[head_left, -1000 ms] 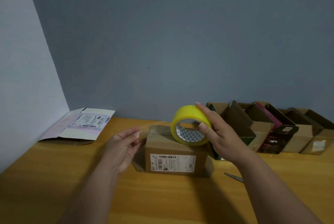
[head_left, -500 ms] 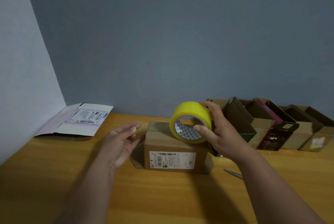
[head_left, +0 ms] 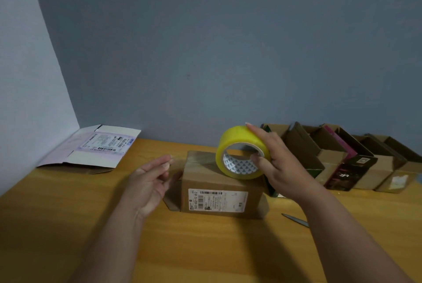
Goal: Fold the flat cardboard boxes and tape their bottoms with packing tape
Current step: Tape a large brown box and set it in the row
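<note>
Box (head_left: 222, 188): brown cardboard, folded up, near the middle of the bench (head_left: 68, 225), bottom side up, barcode label on the near face; end flaps stick out at both lower sides. Judged light and fairly stiff, apt to slide on the smooth wood unless steadied; best held by a side wall, clear of the centre seam

Tape (head_left: 242, 152): yellow roll, standing on edge on top of the box at its right part. Judged light and rigid, the outer band slick; grip across the rim and through the core

Right hand (head_left: 280, 164): grips the tape, fingers laid over the outer band, thumb at the core opening

Left hand (head_left: 151, 180): fingers relaxed and spread, holding nothing, palm turned toward the box's left end, just beside it; whether it touches the flap cannot be told

Flat box (head_left: 96, 148): white, with a printed label, lying unfolded at the far left against the wall

Finished boxes (head_left: 342, 157): a row on the far right along the wall, open sides turned toward the camera

Blade (head_left: 295, 220): thin metal tip on the bench right of the box, mostly hidden by the right forearm; likely scissors
</note>
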